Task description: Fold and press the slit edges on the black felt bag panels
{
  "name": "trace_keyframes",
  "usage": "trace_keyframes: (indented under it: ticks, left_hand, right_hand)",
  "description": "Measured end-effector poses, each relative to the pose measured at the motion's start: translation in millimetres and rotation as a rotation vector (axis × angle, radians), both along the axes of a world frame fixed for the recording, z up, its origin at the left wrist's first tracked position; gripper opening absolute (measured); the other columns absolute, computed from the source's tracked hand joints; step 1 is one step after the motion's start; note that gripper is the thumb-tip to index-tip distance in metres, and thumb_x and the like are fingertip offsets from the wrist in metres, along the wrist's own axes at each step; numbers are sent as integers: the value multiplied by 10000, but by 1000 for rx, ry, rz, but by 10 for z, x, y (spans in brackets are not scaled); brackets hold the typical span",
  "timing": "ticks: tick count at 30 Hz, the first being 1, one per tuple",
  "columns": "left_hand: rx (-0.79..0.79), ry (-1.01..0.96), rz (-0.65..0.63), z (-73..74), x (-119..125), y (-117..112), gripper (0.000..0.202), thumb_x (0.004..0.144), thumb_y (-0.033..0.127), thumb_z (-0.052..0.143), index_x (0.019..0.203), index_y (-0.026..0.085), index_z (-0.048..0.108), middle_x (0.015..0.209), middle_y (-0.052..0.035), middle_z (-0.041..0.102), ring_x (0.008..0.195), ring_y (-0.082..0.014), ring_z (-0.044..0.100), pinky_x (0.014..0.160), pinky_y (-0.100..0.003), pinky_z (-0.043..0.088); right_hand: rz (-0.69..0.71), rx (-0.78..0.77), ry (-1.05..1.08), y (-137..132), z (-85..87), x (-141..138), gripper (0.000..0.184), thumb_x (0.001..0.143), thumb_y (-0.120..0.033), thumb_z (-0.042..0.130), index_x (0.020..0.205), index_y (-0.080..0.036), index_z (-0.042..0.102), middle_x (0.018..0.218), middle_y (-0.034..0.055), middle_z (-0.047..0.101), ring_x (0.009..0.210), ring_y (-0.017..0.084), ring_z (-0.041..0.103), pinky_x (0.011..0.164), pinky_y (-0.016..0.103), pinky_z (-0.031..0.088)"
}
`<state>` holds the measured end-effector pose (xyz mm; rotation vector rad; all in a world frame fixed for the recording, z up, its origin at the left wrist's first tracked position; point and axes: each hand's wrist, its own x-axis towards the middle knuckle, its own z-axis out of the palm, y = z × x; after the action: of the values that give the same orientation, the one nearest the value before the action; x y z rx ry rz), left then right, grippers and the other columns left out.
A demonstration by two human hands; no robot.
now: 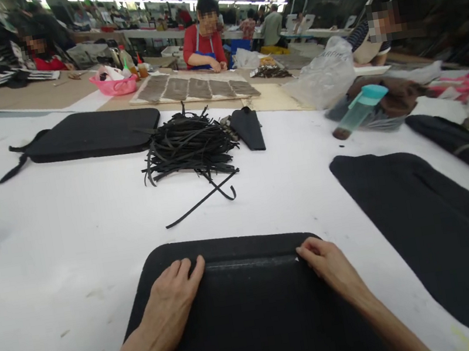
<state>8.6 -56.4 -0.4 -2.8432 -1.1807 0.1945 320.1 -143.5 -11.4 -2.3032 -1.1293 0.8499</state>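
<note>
A large black padded panel (267,324) with rounded corners lies on the white table right before me. Across its far part runs a narrow black strip (247,258), with a faint pale line along its near side. My left hand (175,289) rests on the panel's left side, fingers bent and closed at the strip's left end. At the right end, my right hand (325,259) pinches the strip between thumb and forefinger. A tiny white bit shows beside those fingertips. Whether the strip is stuck down or loose I cannot tell.
Beyond the panel lies a heap of black strips (191,143). Another black panel (94,134) is at the far left, and a large black piece (438,226) at the right. A teal-lidded bottle (360,111) and pink basket (116,85) stand farther off. People work behind.
</note>
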Motion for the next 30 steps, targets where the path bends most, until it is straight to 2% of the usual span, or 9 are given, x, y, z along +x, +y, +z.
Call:
trace_keyframes:
  ticks: [2,4,9,16,23,27,30]
  left_hand:
    - [56,50,-9,12,28,-74,692,685,-54,363,1304,250,412,1030,-94,555,878,-233,527,813,-391,420]
    - [110,84,-16,24,64,-125,716,681,-53,374,1310,288,409,1039,-107,551,888,-248,531,844,-428,395]
    - [177,157,-27,39,117,-144,683,715,-48,371,1301,300,429,977,-108,562,848,-254,535,834,-438,386]
    - [208,198,-32,9,108,-136,707,708,-48,378,1314,315,404,1001,-106,557,845,-252,528,831,-424,383]
    - [157,116,3,-7,107,-129,680,709,-45,381,1296,295,440,1037,-117,568,859,-258,529,850,-441,381]
    - [108,7,59,-57,51,-112,652,710,-51,379,1249,295,497,1179,-112,539,985,-266,511,895,-426,376]
    - [128,-70,118,-68,-1,-99,606,719,-52,386,1192,288,555,1190,-100,543,1077,-269,474,969,-437,333]
  right_hand:
    - [-7,-11,-23,8,37,-22,271,756,-419,447,604,-205,515,499,-38,471,490,118,437,463,229,281]
    - [-7,-15,-44,14,60,-35,262,760,-403,444,613,-202,524,507,-38,477,500,117,445,469,226,284]
    - [-10,-23,-81,14,82,-41,242,760,-374,448,620,-198,536,523,-41,487,525,117,458,484,227,284]
    - [2,-47,-149,42,122,-93,239,775,-349,443,591,-201,482,546,-39,475,561,122,458,513,241,268]
    - [4,-51,-226,28,110,-136,186,797,-335,445,654,-220,416,565,-37,483,568,130,455,526,245,267]
    - [29,-86,-434,-12,68,-157,158,819,-358,441,742,-237,374,580,-28,517,560,157,479,526,260,261]
    - [60,-95,-545,-20,36,-185,159,837,-367,413,748,-241,376,591,-13,538,559,175,495,517,271,247]
